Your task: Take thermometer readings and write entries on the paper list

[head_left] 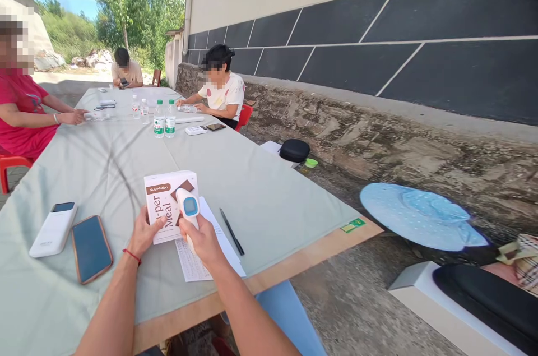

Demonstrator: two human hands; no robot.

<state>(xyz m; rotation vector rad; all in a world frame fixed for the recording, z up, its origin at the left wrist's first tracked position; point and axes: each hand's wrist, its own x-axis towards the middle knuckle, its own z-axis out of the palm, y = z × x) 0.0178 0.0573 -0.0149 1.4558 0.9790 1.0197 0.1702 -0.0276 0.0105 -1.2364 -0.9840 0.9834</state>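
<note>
My left hand (145, 231) grips the lower left side of a white and brown box (156, 199) marked NutriMotion, held upright over the table. In my right hand (202, 241) is a white infrared thermometer (188, 204) with a small blue-rimmed screen facing me. Its head is close in front of the box's printed face; whether the two touch, I cannot tell. Beneath them lie white papers (222, 252) with printed rows, partly covered by my hands. A black pen (231, 231) rests just right of the papers.
On the cloth-covered table (252, 176), a white power bank (54, 230) and a phone (91, 248) lie to my left. Farther off stand water bottles (159, 119). Several people sit around the table. A blue hat (416, 216) and a white box (424, 294) are on the right.
</note>
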